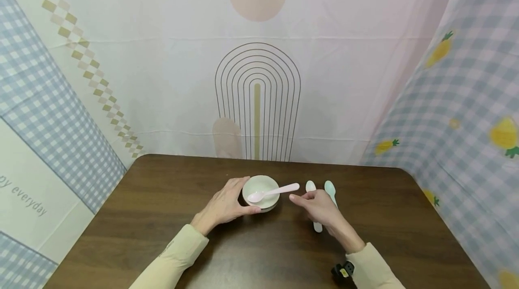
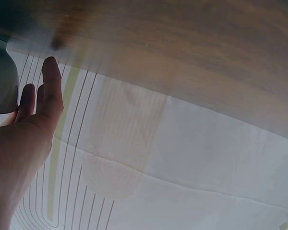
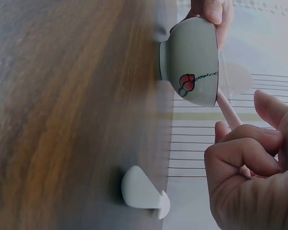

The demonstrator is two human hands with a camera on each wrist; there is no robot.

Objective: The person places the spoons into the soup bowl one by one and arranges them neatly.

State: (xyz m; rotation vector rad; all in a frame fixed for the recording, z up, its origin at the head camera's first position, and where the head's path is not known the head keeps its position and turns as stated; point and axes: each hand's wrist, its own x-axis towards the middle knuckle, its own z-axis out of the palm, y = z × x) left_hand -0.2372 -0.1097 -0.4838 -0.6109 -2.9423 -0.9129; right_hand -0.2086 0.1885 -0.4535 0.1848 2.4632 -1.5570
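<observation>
Bowl (image 3: 196, 50), red motif (image 3: 186, 82): right-wrist view only

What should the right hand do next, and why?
Maybe the right hand should lower and pinch the smooth white spoon: it lies close below on the brown wood-grain table, while the long-handled pale pink spoon sits in the round pale bowl, which the left hand holds.

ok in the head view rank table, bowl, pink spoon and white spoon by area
1. Table
2. Bowl
3. Pink spoon, white spoon: unsure which looks larger, because the right hand covers part of the white one.
</observation>
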